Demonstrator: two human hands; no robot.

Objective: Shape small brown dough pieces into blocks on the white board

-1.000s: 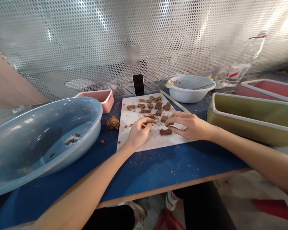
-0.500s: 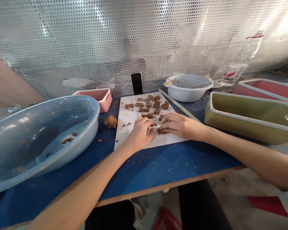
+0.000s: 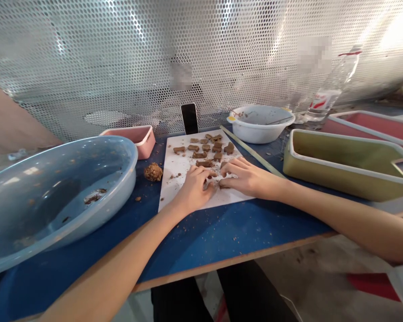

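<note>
Several small brown clay-like pieces (image 3: 199, 155), some block-shaped, lie in loose rows on a white board (image 3: 174, 179). My left hand (image 3: 195, 187) rests on the board with curled fingers, thumb and fingertips apart, beside small brown crumbs. Facing it, my right hand (image 3: 250, 179) has its fingers spread over the board. A brown piece (image 3: 224, 187) shows partly under its lower fingers, and another is partly hidden by its upper ones. Left of the board sits a rough brown lump (image 3: 153, 171).
A large blue basin (image 3: 121, 192) stands left, near a pink container (image 3: 147, 145). A phone (image 3: 190, 119) leans upright behind the board. To the right are a pale stick (image 3: 251, 151), a white basin (image 3: 262, 129), a green container (image 3: 322, 174) and a plastic bottle (image 3: 329, 96).
The whole view has shifted slightly. My right hand's fingers have lowered and now cover more of the brown piece beneath them. My left hand has hardly moved.
</note>
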